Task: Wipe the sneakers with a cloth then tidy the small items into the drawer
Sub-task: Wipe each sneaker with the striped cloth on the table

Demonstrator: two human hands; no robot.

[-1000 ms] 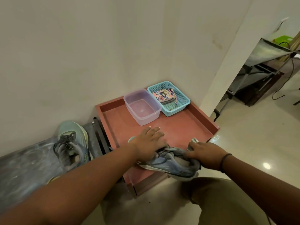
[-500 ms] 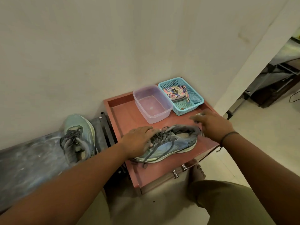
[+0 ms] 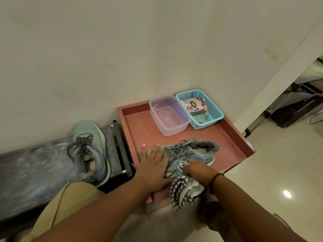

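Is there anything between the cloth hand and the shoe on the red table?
Nothing visible: the right hand holds the striped cloth against the sneaker, which the left hand steadies at the toe.

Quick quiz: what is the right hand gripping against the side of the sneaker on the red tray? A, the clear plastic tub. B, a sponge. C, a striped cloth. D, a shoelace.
C: the right hand bunches a grey-and-white striped cloth against the sneaker, while the left hand rests flat on its toe.

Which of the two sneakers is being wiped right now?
The blue-grey laced sneaker on the red tray, under both hands; the other sneaker sits untouched on the dark bench.
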